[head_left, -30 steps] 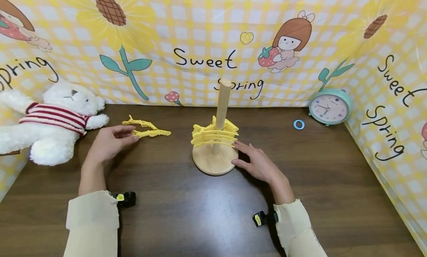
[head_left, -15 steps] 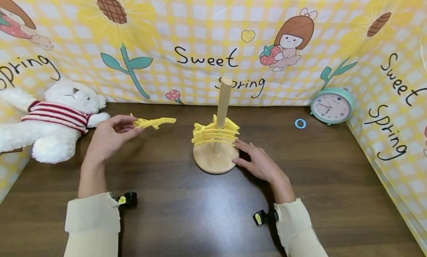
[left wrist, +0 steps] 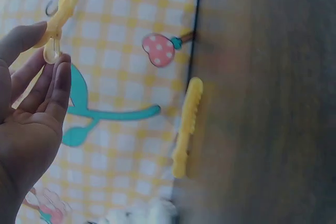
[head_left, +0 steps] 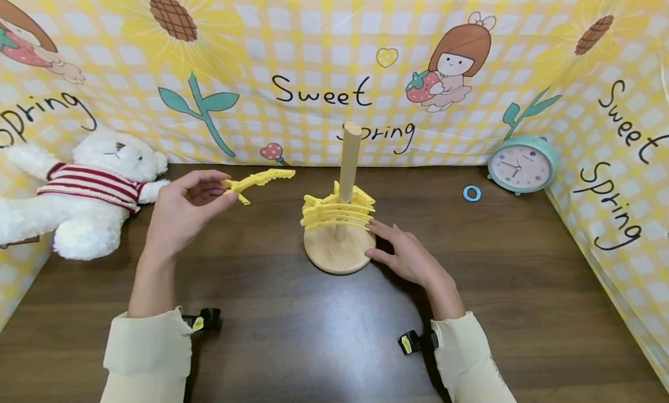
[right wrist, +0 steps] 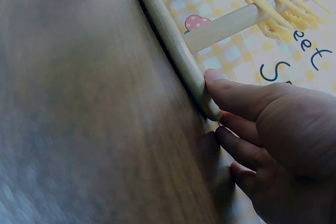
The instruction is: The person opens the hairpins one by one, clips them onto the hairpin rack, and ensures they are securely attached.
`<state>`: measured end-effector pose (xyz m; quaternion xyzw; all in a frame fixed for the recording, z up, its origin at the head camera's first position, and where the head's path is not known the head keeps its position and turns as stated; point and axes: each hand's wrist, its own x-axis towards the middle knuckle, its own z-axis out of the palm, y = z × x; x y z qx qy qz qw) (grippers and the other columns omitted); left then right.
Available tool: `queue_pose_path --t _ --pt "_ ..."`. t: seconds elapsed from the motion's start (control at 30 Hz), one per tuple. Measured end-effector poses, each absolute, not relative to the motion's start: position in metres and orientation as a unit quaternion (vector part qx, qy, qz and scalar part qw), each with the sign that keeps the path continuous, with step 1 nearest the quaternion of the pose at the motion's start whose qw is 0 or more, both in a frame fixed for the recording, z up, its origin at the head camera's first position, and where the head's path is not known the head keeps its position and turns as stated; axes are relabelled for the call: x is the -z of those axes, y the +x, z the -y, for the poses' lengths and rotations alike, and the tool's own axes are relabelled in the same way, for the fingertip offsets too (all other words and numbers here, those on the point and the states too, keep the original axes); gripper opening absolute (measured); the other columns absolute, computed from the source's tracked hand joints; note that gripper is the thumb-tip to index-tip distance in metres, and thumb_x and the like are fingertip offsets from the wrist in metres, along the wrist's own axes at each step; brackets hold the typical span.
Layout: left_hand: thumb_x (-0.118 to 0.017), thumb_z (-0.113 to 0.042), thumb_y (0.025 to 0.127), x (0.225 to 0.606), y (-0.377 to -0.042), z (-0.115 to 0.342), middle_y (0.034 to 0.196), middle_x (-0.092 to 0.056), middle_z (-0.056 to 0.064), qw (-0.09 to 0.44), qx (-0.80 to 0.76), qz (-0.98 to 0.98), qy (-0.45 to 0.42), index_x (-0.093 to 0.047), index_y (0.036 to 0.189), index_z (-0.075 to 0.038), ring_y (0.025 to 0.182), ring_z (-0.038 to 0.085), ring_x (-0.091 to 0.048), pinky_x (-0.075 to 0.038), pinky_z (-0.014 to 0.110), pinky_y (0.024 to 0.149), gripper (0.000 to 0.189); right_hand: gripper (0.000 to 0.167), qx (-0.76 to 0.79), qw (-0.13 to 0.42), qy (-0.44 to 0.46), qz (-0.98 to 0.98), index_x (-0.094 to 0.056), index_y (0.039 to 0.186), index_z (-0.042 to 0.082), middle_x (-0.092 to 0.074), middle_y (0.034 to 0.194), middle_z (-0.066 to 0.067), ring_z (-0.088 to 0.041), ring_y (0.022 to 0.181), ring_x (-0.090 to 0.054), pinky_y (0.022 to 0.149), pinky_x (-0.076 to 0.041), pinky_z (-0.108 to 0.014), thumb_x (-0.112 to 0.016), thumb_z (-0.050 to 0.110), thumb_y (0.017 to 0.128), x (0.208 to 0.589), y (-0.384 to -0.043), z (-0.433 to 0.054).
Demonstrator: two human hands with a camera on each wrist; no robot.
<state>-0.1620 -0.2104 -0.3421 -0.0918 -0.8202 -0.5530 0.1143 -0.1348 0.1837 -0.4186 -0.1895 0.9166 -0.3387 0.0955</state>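
My left hand [head_left: 180,214] is raised over the table's left side, its thumb and fingers pinching one end of a slim yellow plastic piece [head_left: 266,177] with a bumpy edge. The piece points right, toward a wooden stand [head_left: 338,256] with a round base and upright post [head_left: 349,159]. Several similar yellow pieces [head_left: 337,212] are stacked crosswise around the post, above the base. My right hand [head_left: 410,258] holds the base's right rim, thumb on top and fingers at the edge. In the left wrist view, another yellow piece [left wrist: 186,129] lies on the table; my left hand hides it from the head view.
A white teddy bear [head_left: 94,182] in a striped shirt lies at the left. On the right are a light blue ring [head_left: 472,194] and a mint alarm clock [head_left: 522,166]. A checked cloth [head_left: 303,49] hangs along the table's back and sides.
My left hand has lifted one yellow piece off the table and carried it up and to the right. My right hand has stayed at the stand's base.
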Motion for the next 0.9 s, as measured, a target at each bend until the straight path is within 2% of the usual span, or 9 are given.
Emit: queue_pose_path --t 0.2,0.43,0.7,0.9 --pt "-0.08 -0.007 0.088 0.331 -0.159 0.2 0.099 -0.072 0.001 0.135 0.56 0.81 -0.112 -0.071 0.117 0.003 0.093 0.013 -0.067 -0.054 0.017 0.082 0.032 0.058 0.338 0.102 -0.189 -0.916 -0.05 0.15 0.009 -0.04 0.159 -0.006 -0.047 0.146 -0.026 0.118 -0.022 -0.061 -0.066 0.033 0.1 0.418 -0.135 -0.184" --pt "-0.08 -0.001 0.087 0.329 -0.156 0.187 0.1 -0.072 -0.003 0.162 0.555 0.805 -0.135 -0.072 0.117 0.003 0.092 0.01 -0.067 -0.054 0.016 0.077 0.031 0.059 0.338 0.107 -0.184 -0.917 -0.049 0.151 0.011 -0.038 0.16 -0.005 -0.048 0.147 -0.024 0.117 -0.021 -0.063 -0.066 0.034 0.1 0.418 -0.134 -0.184" --pt "-0.079 0.01 0.083 0.33 -0.152 0.169 0.104 -0.071 0.014 0.251 0.525 0.791 -0.191 -0.075 0.109 0.005 0.089 0.007 -0.066 -0.051 0.013 0.069 0.027 0.058 0.342 0.103 -0.186 -0.915 -0.05 0.151 0.01 -0.039 0.159 -0.005 -0.048 0.146 -0.024 0.117 -0.02 -0.064 -0.067 0.033 0.1 0.419 -0.134 -0.184" --pt "-0.081 0.01 0.081 0.324 -0.151 0.155 0.103 -0.073 0.014 0.276 0.506 0.785 -0.226 -0.078 0.104 0.003 0.095 0.008 -0.065 -0.047 0.012 0.067 0.024 0.058 0.339 0.102 -0.188 -0.916 -0.05 0.151 0.01 -0.039 0.16 -0.005 -0.048 0.146 -0.024 0.117 -0.021 -0.063 -0.066 0.033 0.1 0.418 -0.135 -0.184"
